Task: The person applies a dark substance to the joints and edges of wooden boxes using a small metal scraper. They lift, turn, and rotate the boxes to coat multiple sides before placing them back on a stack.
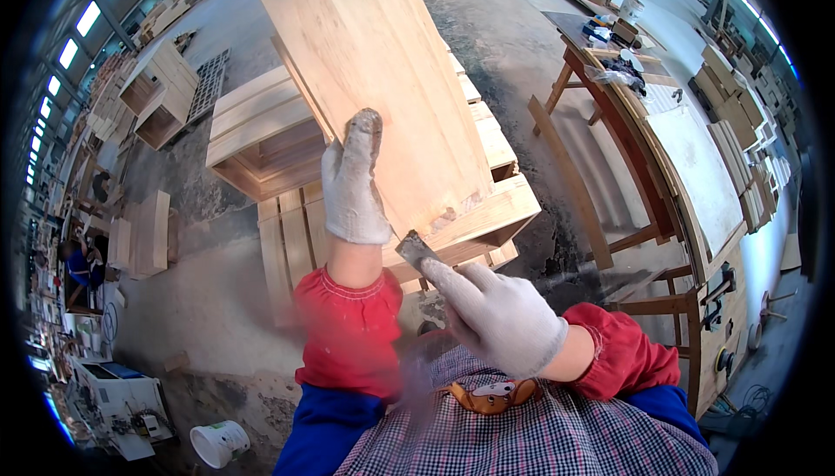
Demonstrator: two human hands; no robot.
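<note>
Open crate point(277, 141): lay close in on the left, snug beside the long board point(391, 84); looked ripe for a knock from any leftward swing.

Left hand point(352, 193): gripped the long board at its left edge, thumb flat on the top face, other fingers tucked out of sight; could not tell how firmly. Might well have slid, being gloved on smooth wood!

Long board: stretched away from the body, up over slatted timber point(293, 228); could have rocked or skidded under a hard push, given such uneven-looking support.

Scraper point(417, 248): right at the near corner, touching or just shy of it, too tight to call! Could have gouged the wood through too steep a tilt, or chipped that corner through too much force.

Rough patch point(447, 215): sat just right of the blade, near the end edge; filler or torn grain, could not tell. Risked tearing wider under a careless stroke.

Right hand point(504, 319): closed its fingers around the scraper, forefinger stretched toward the blade; with a slip, might have driven that edge toward the left hand.

Bench point(648, 163): stood well apart on the right; posed little threat.
</note>
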